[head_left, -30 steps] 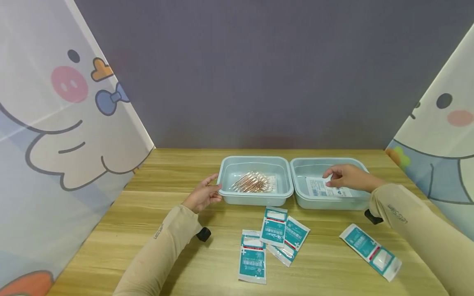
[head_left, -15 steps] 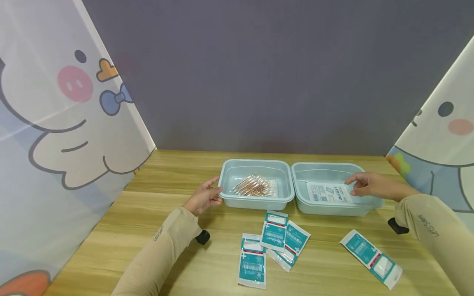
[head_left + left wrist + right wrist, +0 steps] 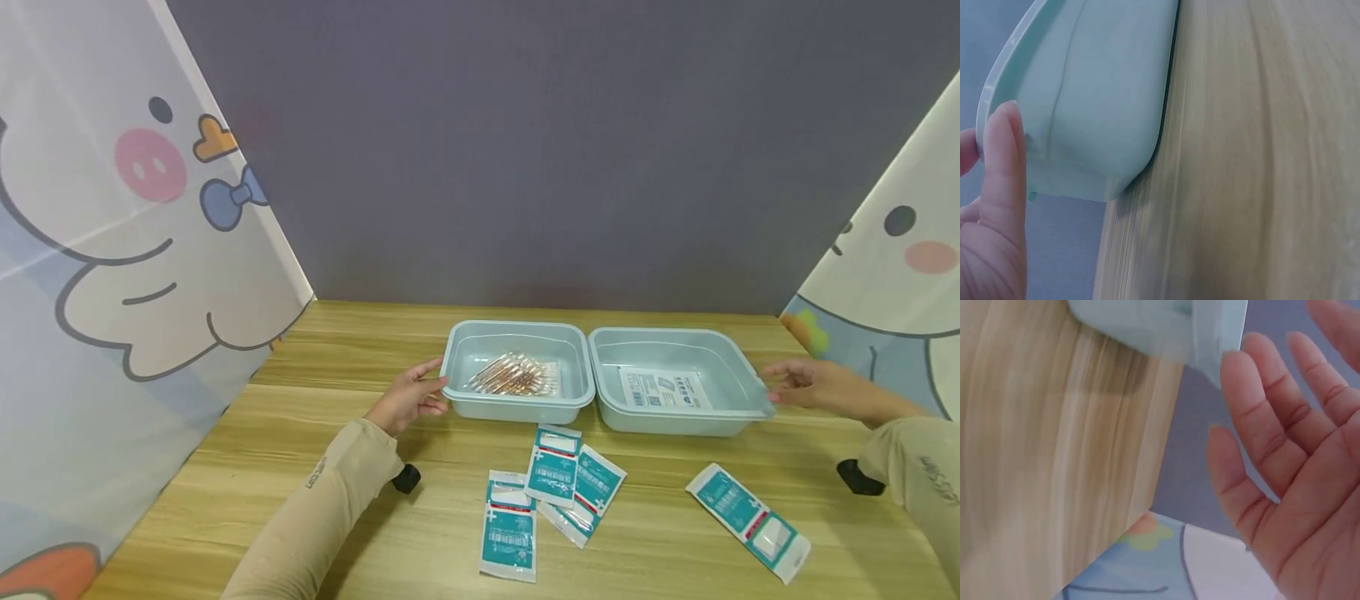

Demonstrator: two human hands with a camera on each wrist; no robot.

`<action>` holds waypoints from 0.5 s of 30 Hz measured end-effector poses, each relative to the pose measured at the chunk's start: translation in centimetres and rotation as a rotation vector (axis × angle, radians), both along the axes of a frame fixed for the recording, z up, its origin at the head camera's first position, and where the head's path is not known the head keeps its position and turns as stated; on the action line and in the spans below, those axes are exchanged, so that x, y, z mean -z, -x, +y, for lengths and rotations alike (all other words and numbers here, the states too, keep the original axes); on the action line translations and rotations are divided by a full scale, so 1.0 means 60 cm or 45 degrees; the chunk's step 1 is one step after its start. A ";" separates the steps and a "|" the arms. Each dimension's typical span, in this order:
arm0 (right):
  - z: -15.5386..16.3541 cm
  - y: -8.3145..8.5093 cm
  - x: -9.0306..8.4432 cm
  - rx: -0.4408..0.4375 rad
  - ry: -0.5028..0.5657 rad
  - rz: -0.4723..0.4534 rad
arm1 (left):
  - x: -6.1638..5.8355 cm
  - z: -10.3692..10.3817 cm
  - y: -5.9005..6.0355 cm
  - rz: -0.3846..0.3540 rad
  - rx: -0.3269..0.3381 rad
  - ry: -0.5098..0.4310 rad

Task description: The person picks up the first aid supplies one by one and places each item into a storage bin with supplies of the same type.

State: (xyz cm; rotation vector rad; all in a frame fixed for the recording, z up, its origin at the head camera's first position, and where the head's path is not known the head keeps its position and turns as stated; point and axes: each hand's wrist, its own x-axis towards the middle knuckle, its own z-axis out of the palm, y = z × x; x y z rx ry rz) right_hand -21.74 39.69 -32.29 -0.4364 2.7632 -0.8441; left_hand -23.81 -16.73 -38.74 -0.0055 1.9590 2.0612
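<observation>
My left hand is at the left rim of a pale blue plastic basin, thumb and finger on either side of the rim in the left wrist view. Several brown-filled iodine cotton swabs lie piled inside it. My right hand is beside the right corner of a second pale blue basin. Its fingers are loosely extended, with fingertips at the rim and nothing gripped, as the right wrist view shows. A white printed packet lies flat in that basin.
In front of the basins, overlapping teal-and-white packets lie on the wooden table: an upper packet, one under it, and a left packet. A separate packet lies at the right. A grey partition stands behind.
My right hand has moved rightward, from above the inside of the right basin to its outer right corner. The left hand stays at the left basin's rim.
</observation>
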 end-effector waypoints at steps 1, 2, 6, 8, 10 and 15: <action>0.004 -0.004 0.000 0.018 -0.018 -0.004 | 0.000 0.000 0.000 0.002 0.006 -0.003; 0.006 -0.008 -0.001 0.036 -0.041 -0.018 | 0.000 -0.001 -0.001 0.005 0.009 -0.007; 0.016 -0.018 0.002 0.081 -0.025 -0.087 | 0.000 -0.002 -0.001 0.012 0.015 -0.012; 0.019 -0.021 0.007 0.100 0.003 -0.142 | 0.001 -0.004 -0.002 0.014 0.018 -0.013; 0.021 -0.023 0.014 0.106 0.045 -0.184 | 0.002 -0.004 -0.001 0.012 0.019 -0.017; 0.023 -0.026 0.036 0.128 0.194 -0.235 | 0.003 -0.006 -0.001 0.009 0.025 -0.032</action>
